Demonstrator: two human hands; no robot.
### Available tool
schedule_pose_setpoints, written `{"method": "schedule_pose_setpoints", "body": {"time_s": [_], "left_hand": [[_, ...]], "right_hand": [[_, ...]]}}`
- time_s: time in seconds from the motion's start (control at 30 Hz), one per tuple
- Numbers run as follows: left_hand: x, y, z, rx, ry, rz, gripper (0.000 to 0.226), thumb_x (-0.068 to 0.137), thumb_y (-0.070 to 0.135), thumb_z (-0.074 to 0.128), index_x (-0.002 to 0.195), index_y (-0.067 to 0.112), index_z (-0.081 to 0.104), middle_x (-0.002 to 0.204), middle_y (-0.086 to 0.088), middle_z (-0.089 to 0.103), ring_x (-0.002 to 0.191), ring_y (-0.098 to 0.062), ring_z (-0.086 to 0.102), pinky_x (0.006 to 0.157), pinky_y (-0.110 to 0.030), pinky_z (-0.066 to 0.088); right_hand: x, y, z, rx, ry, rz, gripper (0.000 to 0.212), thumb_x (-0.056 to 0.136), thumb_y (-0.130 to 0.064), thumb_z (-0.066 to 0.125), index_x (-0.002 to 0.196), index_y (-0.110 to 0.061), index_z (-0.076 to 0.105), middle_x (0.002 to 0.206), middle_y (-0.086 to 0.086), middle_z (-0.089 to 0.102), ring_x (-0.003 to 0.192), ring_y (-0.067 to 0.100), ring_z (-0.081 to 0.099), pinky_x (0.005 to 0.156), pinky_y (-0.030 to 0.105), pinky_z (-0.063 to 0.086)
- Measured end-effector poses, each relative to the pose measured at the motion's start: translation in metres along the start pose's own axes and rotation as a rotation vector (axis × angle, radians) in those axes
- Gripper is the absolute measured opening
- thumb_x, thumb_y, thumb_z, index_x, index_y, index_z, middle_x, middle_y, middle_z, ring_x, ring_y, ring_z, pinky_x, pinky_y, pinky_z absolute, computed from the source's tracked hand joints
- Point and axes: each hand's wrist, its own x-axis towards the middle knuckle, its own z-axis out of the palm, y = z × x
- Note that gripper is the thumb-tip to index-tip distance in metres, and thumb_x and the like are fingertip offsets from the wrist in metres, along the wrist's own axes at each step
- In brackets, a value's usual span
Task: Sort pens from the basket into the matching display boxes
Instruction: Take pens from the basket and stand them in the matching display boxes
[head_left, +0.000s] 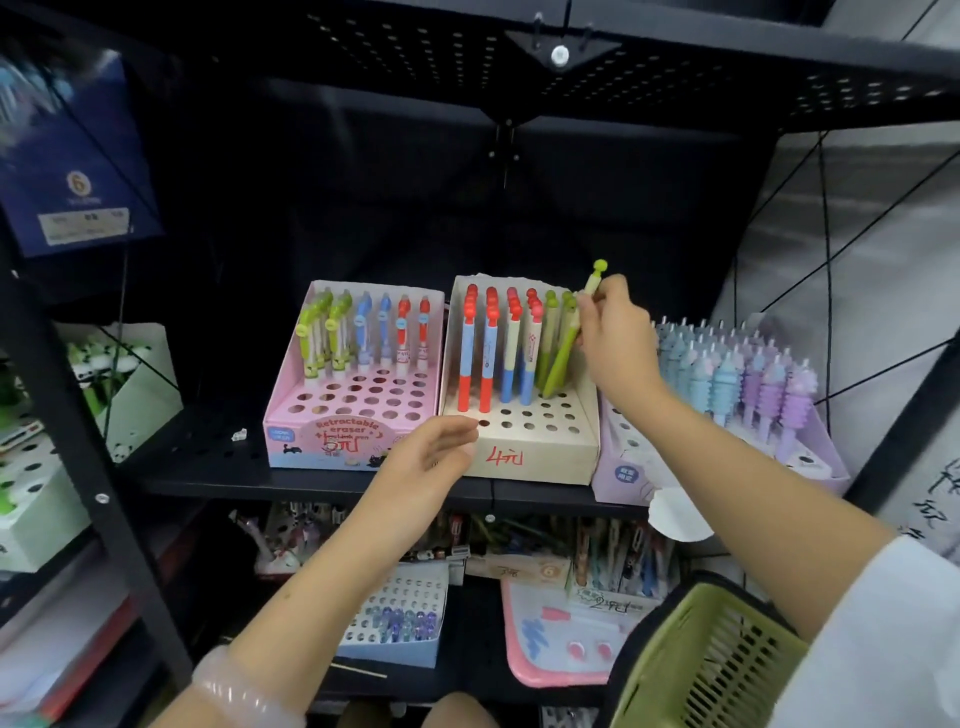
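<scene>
- Right hand (615, 343): raised over the far right corner of the beige display box (540, 452), back of the hand toward the camera, forearm reaching up from the lower right. Fingers are pinched round a green-capped pen (594, 280), held nearly upright with its knob cap above the fingertips.
- Pen position: the held pen is above the green pens (558, 353) standing in the right columns of the beige box; its lower end is hidden behind the hand.
- Left hand (434, 452): palm turned right, fingers extended and relaxed, holding nothing. Fingertips touch the near left edge of the beige box, beside the red handwritten price mark.
- Beige box contents: red-capped pens (491, 348) in the left columns, green ones on the right; near rows of holes are unfilled.
- Pink eraser-pen box (311, 436): just left of the beige box, touching it.
- Purple box (623, 467): just right, filled with pastel pens.
- Green basket (696, 665): near right, below the right forearm.
- Left wrist: a pale beaded bracelet (234, 691).
</scene>
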Motion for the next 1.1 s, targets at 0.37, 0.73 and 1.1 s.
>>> {"method": "schedule_pose_setpoints", "body": {"time_s": [0.37, 0.73, 1.1], "left_hand": [[-0.006, 0.006, 0.006, 0.070, 0.001, 0.001, 0.025, 0.094, 0.016, 0.050, 0.102, 0.039, 0.055, 0.107, 0.021, 0.062, 0.095, 0.021, 0.052, 0.073, 0.005, 0.038], [-0.021, 0.010, 0.032, -0.010, -0.070, -0.006, 0.022, 0.094, 0.018, 0.049, 0.102, 0.036, 0.058, 0.109, 0.017, 0.064, 0.101, 0.012, 0.056, 0.091, -0.014, 0.042], [-0.078, -0.042, 0.150, -0.001, -0.410, -0.113, 0.017, 0.094, 0.012, 0.049, 0.104, 0.024, 0.056, 0.104, 0.011, 0.059, 0.095, 0.002, 0.055, 0.079, -0.008, 0.042]], "right_hand": [[0.005, -0.004, 0.013, -0.200, -0.102, -0.017, 0.025, 0.101, -0.023, 0.036, 0.111, -0.003, 0.044, 0.073, 0.006, 0.051, 0.060, 0.023, 0.048, 0.050, 0.028, 0.032], [-0.019, -0.004, -0.018, 0.021, -0.391, 0.175, 0.017, 0.096, -0.019, 0.046, 0.107, -0.008, 0.053, 0.090, 0.012, 0.067, 0.078, 0.023, 0.066, 0.076, 0.035, 0.053], [-0.193, 0.080, -0.103, 0.208, -0.778, 0.299, 0.012, 0.097, -0.008, 0.045, 0.094, -0.010, 0.056, 0.074, 0.005, 0.067, 0.061, 0.011, 0.061, 0.061, 0.020, 0.051]]}}
